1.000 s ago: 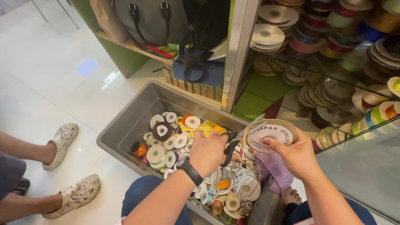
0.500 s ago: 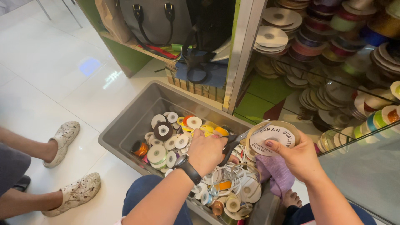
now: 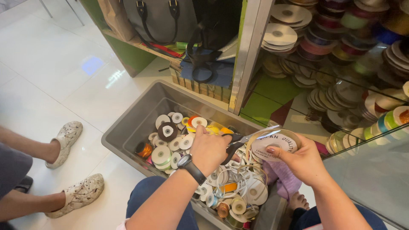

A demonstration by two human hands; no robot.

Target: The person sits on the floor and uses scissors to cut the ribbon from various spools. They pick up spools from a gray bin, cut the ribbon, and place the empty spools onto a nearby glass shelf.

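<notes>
The left hand (image 3: pixel 209 150) grips a pair of scissors (image 3: pixel 243 142), blades pointing toward the ribbon spool (image 3: pixel 272 145) just beside it. The right hand (image 3: pixel 300 161) clasps that spool by its rim, tilted up. Below both hands sits a grey bin (image 3: pixel 132 127) of ribbon rolls (image 3: pixel 168 145), loose ribbon (image 3: pixel 238 179) trailing under the spool

Grey bin (image 3: pixel 128 132), black-handled scissors (image 3: pixel 247 140), white-faced ribbon spool (image 3: pixel 272 147), speckled white shoes (image 3: pixel 81 194), green shelving (image 3: pixel 128 55).
</notes>
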